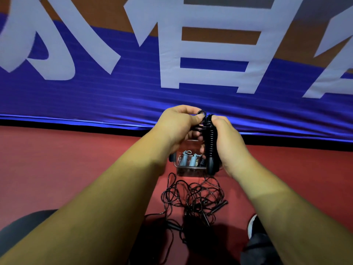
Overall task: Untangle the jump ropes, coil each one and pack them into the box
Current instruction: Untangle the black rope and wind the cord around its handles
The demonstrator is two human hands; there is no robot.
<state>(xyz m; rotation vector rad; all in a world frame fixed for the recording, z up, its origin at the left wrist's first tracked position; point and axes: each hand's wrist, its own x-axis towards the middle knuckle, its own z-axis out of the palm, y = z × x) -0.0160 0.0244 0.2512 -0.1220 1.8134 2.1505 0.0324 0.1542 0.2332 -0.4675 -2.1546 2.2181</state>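
Box [189, 172] at the floor's far edge holds three coils [188, 159] — right hand [227, 138] grips a black coil [210, 138] above it, left hand [179, 123] pinches its end loop. Tangle [194, 197] mid-floor — untouched.

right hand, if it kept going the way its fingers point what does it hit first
Most likely the left hand, which pinches the top loop of the same black coiled rope that the right hand grips. The two look almost touching, though depth is unclear here.
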